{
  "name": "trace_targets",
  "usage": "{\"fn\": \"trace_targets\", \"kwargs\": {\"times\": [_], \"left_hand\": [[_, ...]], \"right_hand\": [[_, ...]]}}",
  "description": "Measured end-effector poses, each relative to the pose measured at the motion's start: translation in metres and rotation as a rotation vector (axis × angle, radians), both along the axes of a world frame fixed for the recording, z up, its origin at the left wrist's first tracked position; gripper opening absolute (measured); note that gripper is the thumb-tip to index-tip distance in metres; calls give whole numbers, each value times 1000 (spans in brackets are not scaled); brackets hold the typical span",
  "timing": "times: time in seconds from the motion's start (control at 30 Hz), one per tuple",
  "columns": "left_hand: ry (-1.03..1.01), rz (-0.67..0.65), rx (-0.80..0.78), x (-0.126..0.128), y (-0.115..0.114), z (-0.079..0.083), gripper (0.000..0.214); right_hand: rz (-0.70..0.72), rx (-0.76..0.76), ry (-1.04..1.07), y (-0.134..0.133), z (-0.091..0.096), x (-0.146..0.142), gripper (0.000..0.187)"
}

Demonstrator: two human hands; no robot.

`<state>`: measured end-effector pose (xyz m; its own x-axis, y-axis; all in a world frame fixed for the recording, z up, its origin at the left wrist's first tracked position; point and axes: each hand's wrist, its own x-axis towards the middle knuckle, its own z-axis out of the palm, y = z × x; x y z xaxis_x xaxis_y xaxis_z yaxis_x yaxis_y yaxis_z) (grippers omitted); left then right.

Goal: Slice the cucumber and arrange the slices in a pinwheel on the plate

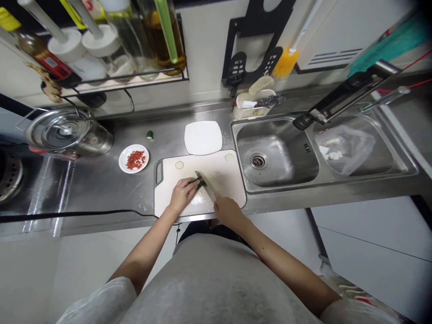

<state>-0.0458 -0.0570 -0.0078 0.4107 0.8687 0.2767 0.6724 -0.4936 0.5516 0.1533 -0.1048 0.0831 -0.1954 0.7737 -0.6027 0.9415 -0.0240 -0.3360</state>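
Observation:
My left hand (183,194) is closed on a dark green cucumber piece (201,183), pressing it to the white cutting board (232,182). In my right hand (229,212) is a kitchen knife (209,190), gripped by the handle, its blade lying across or right beside the cucumber. Fingers and blade hide part of the cucumber. One pale slice (179,165) rests near the board's upper left, another pale slice (229,157) near its upper right. Behind the board lies a white square plate (203,137).
Left of the board are a small plate (123,167) of chopped red pieces and a cucumber end (149,134). A steel pot (96,140) stands farther left. To the right is a double sink (280,177) with a black faucet (332,101). A black cord (111,212) runs along the counter's front.

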Motion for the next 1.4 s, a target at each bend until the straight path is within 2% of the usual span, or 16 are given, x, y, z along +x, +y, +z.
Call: {"fn": "trace_targets", "kwargs": {"times": [0.83,1.4], "left_hand": [[-24,2,-8,1,1,-1,27],[-25,8,-10,0,1,-3,27]], "right_hand": [[32,-48,-33,1,-8,-4,31],[19,-26,-42,-6,-16,-4,29]]}}
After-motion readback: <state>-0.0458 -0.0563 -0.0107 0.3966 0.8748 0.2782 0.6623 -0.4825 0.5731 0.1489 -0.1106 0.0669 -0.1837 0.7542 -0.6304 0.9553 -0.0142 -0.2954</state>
